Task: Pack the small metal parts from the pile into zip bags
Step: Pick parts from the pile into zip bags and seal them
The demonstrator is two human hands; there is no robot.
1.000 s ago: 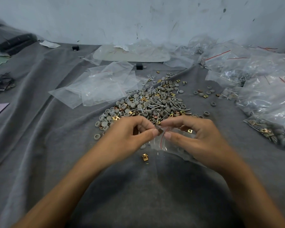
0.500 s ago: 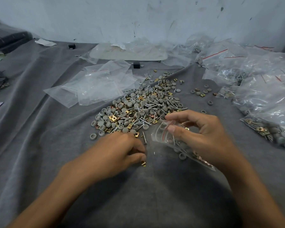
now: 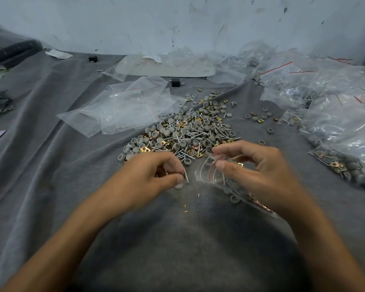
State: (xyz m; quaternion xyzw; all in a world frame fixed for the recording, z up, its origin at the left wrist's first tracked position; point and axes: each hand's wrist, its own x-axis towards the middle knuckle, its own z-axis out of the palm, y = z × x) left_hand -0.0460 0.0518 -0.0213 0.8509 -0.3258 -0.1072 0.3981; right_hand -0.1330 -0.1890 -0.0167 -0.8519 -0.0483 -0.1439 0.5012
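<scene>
A pile of small parts (image 3: 185, 133) lies on the grey cloth: grey caps, silver screws and gold square clips. My left hand (image 3: 148, 175) sits just in front of the pile and pinches a silver screw (image 3: 185, 175), with a grey cap (image 3: 178, 186) under its fingertips. My right hand (image 3: 253, 171) pinches the red-striped mouth of a small clear zip bag (image 3: 211, 173). The bag lies on the cloth, holds several caps and clips, and runs back under my right palm.
Empty zip bags (image 3: 124, 110) lie in a loose stack at the back left of the pile. Filled bags (image 3: 341, 127) are heaped along the right side. A few stray caps (image 3: 255, 118) and tiny gold bits (image 3: 185, 207) dot the cloth. A pale wall closes the back.
My left hand left the bag mouth, dropped to the cloth in front of the pile, and now holds a screw. My right hand keeps its hold on the bag.
</scene>
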